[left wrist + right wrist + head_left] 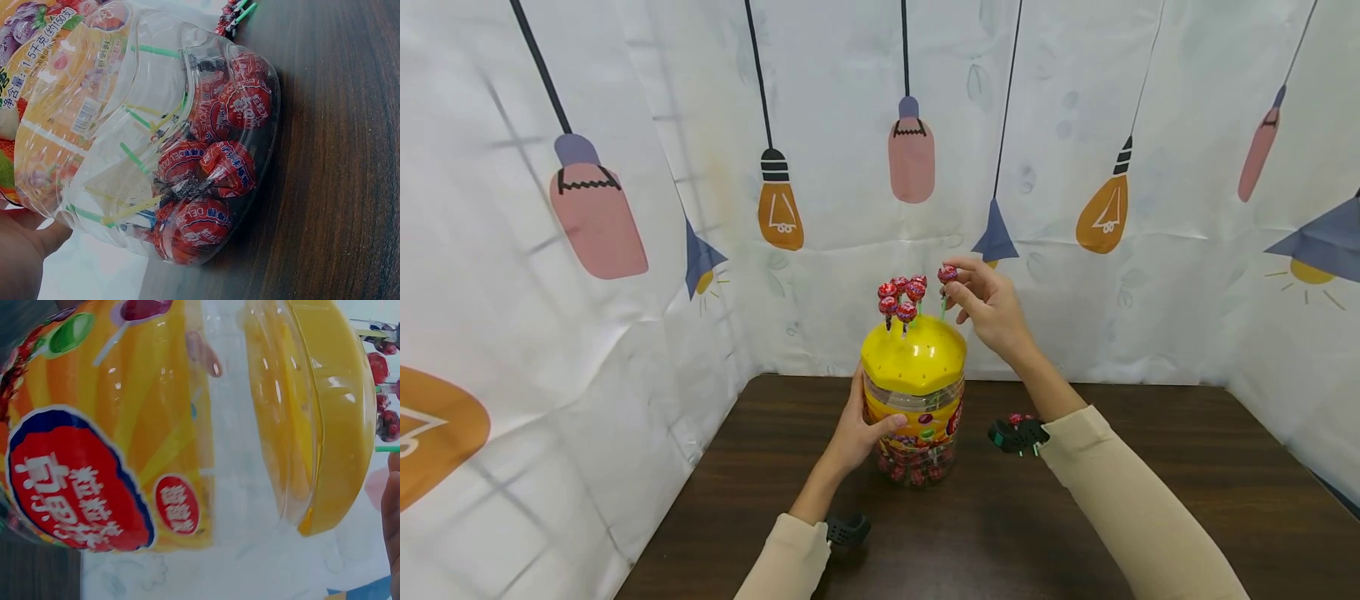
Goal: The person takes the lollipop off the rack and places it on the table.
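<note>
A clear plastic candy jar (917, 429) with an orange label and a yellow lid (913, 358) stands on the table. My left hand (853, 433) holds its left side, thumb across the front. Several red-wrapped lollipops (907, 312) stand on the lid with their sticks down. At the lid's right rear, my right hand (992, 307) pinches another lollipop (947, 273) near its head; its green stick (386, 449) points at the lid, and I cannot tell whether it is in a hole. More lollipops (228, 169) lie inside the jar's bottom, in the left wrist view.
More lollipops (1018, 418) lie on the dark wooden table (1150, 467) right of the jar, partly hidden by the right wrist's camera. A white curtain (850, 292) printed with lamps hangs behind and at the sides.
</note>
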The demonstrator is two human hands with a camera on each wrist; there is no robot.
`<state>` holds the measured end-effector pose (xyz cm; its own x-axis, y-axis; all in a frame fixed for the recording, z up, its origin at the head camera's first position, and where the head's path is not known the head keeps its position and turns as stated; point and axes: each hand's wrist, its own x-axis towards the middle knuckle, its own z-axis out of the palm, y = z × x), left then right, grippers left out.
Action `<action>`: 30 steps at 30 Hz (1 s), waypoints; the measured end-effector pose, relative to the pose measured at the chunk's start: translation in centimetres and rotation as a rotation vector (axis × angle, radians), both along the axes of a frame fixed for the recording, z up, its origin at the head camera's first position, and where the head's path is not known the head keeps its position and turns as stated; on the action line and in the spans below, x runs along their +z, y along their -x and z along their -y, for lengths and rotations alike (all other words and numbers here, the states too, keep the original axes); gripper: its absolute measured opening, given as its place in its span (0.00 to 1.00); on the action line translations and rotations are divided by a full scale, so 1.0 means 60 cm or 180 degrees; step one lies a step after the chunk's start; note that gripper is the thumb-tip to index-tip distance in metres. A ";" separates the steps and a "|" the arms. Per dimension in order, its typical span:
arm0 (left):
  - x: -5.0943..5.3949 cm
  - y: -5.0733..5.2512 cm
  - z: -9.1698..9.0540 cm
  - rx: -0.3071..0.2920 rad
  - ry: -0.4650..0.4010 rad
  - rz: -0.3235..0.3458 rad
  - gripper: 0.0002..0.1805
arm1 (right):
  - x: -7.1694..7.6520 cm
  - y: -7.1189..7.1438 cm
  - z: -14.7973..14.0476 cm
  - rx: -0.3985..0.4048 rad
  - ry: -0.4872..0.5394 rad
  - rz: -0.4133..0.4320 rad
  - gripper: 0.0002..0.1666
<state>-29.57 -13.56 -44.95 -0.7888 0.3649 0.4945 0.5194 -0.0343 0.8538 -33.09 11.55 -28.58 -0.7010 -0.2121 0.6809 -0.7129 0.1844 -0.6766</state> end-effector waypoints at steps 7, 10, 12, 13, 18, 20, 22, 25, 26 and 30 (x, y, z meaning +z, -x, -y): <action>-0.002 0.001 -0.001 -0.0021 -0.0013 -0.0005 0.57 | -0.018 -0.012 -0.023 0.0043 0.0119 0.0208 0.21; -0.002 0.001 -0.001 -0.0013 -0.0011 0.0014 0.56 | -0.027 -0.018 -0.034 0.0045 0.0164 0.0246 0.21; -0.002 0.001 -0.001 -0.0003 -0.0007 0.0033 0.56 | -0.034 -0.023 -0.042 0.0031 0.0191 0.0277 0.20; -0.002 0.000 -0.001 -0.0003 -0.0010 0.0036 0.56 | -0.038 -0.025 -0.046 0.0020 0.0205 0.0293 0.20; -0.003 0.002 0.000 0.0022 0.0011 0.0009 0.56 | -0.059 -0.036 -0.065 -0.0031 0.0261 0.0404 0.21; -0.003 0.002 0.001 0.0036 0.0022 0.0008 0.56 | -0.069 -0.039 -0.073 -0.0047 0.0280 0.0440 0.21; -0.002 0.002 0.001 0.0036 0.0021 0.0012 0.56 | -0.080 -0.042 -0.081 -0.0067 0.0280 0.0455 0.21; -0.002 0.002 0.000 0.0030 0.0025 0.0029 0.56 | -0.098 -0.047 -0.092 -0.0101 0.0269 0.0478 0.21; -0.002 0.002 0.000 0.0024 0.0024 0.0027 0.56 | -0.104 -0.048 -0.096 -0.0111 0.0257 0.0487 0.21; -0.003 0.003 0.000 0.0015 0.0026 0.0034 0.56 | -0.127 -0.055 -0.112 -0.0123 0.0211 0.0575 0.21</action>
